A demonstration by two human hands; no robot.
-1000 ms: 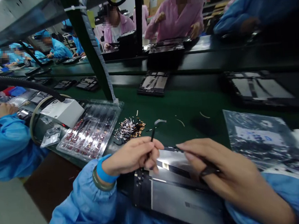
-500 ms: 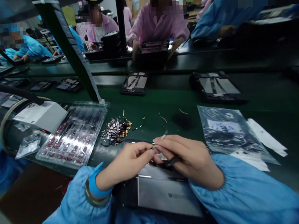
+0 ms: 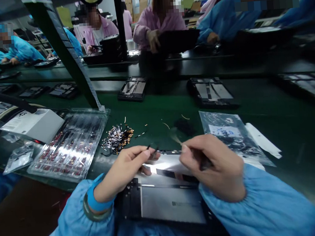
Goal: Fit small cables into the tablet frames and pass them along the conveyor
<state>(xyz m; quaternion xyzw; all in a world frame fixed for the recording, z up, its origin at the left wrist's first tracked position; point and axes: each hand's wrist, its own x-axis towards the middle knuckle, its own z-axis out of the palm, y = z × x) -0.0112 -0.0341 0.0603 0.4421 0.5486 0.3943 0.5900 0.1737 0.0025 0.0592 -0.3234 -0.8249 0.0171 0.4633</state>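
Thin black wire (image 3: 152,149) sat pinched in my left hand (image 3: 128,166) grip, over the tablet (image 3: 169,203). Right hand (image 3: 215,168) grip was clamped on tweezers (image 3: 201,161), beside it.

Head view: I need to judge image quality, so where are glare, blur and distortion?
Head view: glare whitens the device's metal plate and the clear parts tray; the right hand is slightly motion-blurred; edges bend from the wide lens.

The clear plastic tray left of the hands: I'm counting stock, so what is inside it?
The clear plastic tray holds rows of small reddish-brown parts, seen through glare. Their exact number and type cannot be told; the bright reflections cover several pockets.
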